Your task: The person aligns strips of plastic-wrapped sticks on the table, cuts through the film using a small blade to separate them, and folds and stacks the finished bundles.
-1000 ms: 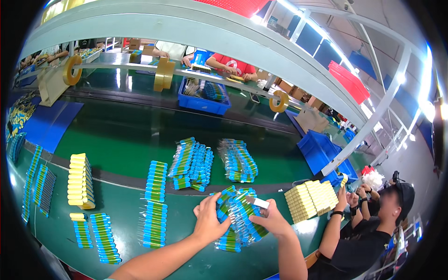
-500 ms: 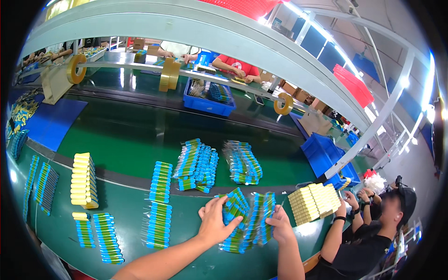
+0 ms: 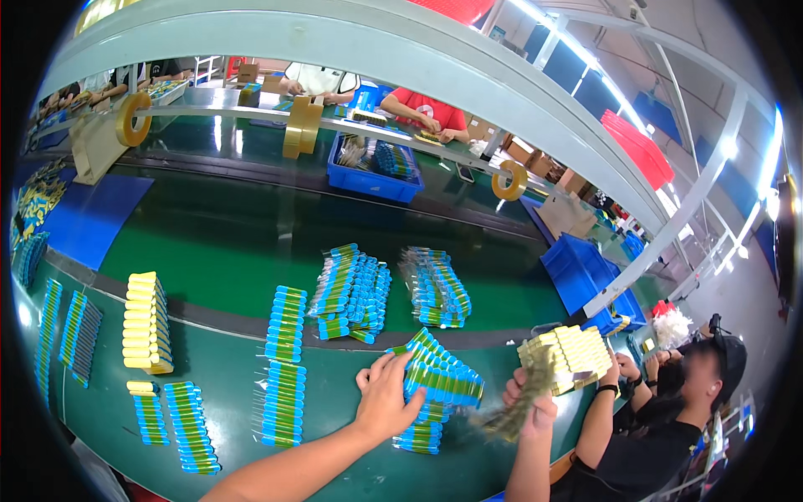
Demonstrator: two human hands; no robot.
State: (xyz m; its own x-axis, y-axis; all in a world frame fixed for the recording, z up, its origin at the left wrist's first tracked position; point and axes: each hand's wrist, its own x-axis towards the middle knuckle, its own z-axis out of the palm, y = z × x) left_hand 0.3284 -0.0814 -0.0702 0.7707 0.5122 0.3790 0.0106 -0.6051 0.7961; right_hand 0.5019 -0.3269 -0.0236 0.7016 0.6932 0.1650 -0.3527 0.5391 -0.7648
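My left hand (image 3: 386,395) curls its thumb and fingers around the left side of a fanned bundle of slim blue-and-green pieces (image 3: 447,378), whose exact kind I cannot make out. Below the fan lies a small stack of similar pieces (image 3: 418,437) on the table. Lifted to the right, my right hand (image 3: 535,410) grips a greyish-green bundle (image 3: 523,402), smeared by motion. Just behind it stands a block of yellow-ended pieces (image 3: 577,356). Left of my left hand, a long column of blue-and-green pieces (image 3: 284,368) lies flat.
Two piles of blue-and-green pieces (image 3: 355,293) (image 3: 439,289) lie on the green belt ahead. More rows and a yellow-ended stack (image 3: 146,326) are at left. A person (image 3: 661,435) works close at right. A white beam (image 3: 335,50) crosses overhead; blue bins (image 3: 577,272) stand beyond.
My right hand has drawn a bundle away to the right and raised it. The pieces by my left hand now spread in a wider fan; that hand has hardly moved.
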